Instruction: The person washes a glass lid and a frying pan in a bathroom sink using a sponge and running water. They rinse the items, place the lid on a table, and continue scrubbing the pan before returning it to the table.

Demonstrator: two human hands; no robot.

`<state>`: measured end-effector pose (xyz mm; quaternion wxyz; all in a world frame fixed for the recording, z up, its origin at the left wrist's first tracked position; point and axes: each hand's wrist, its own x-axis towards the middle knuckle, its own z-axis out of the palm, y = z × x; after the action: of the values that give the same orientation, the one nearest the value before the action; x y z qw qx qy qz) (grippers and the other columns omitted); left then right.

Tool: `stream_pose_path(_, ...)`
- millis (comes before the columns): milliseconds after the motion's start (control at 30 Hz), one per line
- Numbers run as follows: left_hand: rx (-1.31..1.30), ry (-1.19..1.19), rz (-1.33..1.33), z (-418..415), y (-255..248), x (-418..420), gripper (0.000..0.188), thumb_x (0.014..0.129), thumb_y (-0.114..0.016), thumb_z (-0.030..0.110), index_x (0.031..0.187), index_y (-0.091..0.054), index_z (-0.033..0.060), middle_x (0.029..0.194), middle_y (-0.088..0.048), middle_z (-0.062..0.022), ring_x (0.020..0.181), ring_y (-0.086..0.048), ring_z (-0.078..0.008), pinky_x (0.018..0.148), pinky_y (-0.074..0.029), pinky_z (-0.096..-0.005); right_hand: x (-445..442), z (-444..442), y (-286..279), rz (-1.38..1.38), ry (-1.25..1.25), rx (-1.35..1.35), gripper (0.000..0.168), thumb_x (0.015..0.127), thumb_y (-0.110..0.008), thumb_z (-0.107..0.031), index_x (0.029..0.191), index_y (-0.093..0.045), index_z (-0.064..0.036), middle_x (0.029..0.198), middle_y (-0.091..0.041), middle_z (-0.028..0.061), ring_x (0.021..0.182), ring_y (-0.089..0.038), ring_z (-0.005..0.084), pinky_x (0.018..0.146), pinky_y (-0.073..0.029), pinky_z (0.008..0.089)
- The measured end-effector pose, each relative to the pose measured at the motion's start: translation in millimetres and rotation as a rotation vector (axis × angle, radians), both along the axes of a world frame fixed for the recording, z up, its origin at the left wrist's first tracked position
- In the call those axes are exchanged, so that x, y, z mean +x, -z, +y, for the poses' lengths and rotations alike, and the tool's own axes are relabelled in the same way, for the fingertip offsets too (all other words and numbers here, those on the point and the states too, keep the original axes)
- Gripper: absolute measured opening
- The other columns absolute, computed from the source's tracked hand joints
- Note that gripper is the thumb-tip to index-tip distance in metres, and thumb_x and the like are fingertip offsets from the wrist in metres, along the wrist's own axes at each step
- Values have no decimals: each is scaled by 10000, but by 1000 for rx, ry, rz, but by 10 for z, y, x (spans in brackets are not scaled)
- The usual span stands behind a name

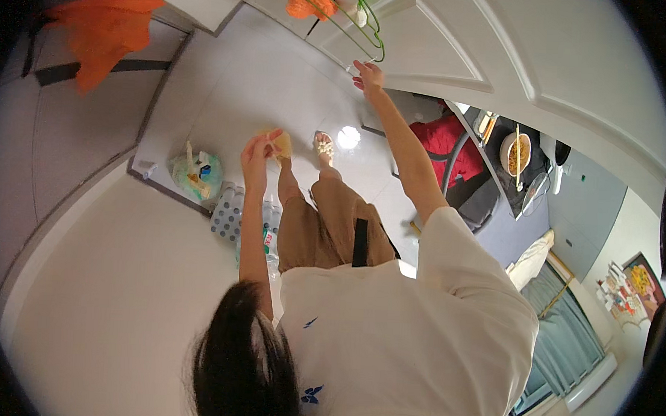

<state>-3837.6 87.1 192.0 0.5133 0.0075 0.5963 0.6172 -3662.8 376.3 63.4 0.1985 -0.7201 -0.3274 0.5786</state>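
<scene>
My left hand [257, 152] is raised over the floor with its fingertips pinched on a pale yellow piece [282, 143], perhaps a cloth, which overlaps my foot from here. My right hand [369, 79] reaches forward to the lower end of green hangers [376, 32] in front of a white panelled door [426, 38]. A thin clear piece [352, 69] shows at its fingertips; whether the hand grips it is unclear. Near the hangers are a crumpled orange item [311, 0] and a small white-and-green item [361, 14].
An orange cloth [113, 32] hangs at the left. A filled bin bag [196, 172] and packs of plastic bottles [231, 211] stand along the wall. To the right, a chair with red cloth [449, 146] adjoins a dark table [498, 132] bearing a food bowl [508, 152] with chopsticks.
</scene>
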Motion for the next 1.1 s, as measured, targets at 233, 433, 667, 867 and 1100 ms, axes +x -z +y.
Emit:
stream_pose_path(233,10,224,-18,879,822,100,245,853,-498,37,1042,-653,16,915,-660,-52,744,-640,-113,603,-420,-203,-62,-4,125,187,-22,93,192,875,-600,-177,953,-637,-6,823,-637,76,693,-603,161,616,-490,284)
stream_pose_path(433,-48,186,-120,1447,1159,232,218,873,-593,95,1054,-630,-21,954,-666,-56,839,-640,-118,594,-394,-193,-18,-78,-295,589,100,24,188,929,-530,-180,876,-579,-7,819,-634,126,729,-592,194,677,-477,318)
stream_pose_path(667,11,63,-452,1597,1445,320,251,907,-609,178,1070,-601,-12,1071,-634,-98,1020,-596,-150,714,-419,-244,31,-129,-580,819,58,14,149,918,-540,-99,786,-479,-62,773,-582,114,706,-538,192,669,-440,310)
stream_pose_path(867,235,63,-620,1613,1400,362,216,925,-578,179,1068,-593,18,1141,-611,-98,1013,-544,-123,735,-387,-248,47,-216,-612,727,63,85,296,790,-590,109,727,-382,-92,738,-554,91,643,-500,171,622,-403,295)
stream_pose_path(1100,154,161,-430,1717,1139,313,181,897,-608,191,1008,-622,48,1116,-630,-95,892,-551,-83,697,-395,-250,133,-230,-585,559,-152,181,299,779,-639,63,747,-382,-86,723,-542,63,647,-501,146,611,-403,270)
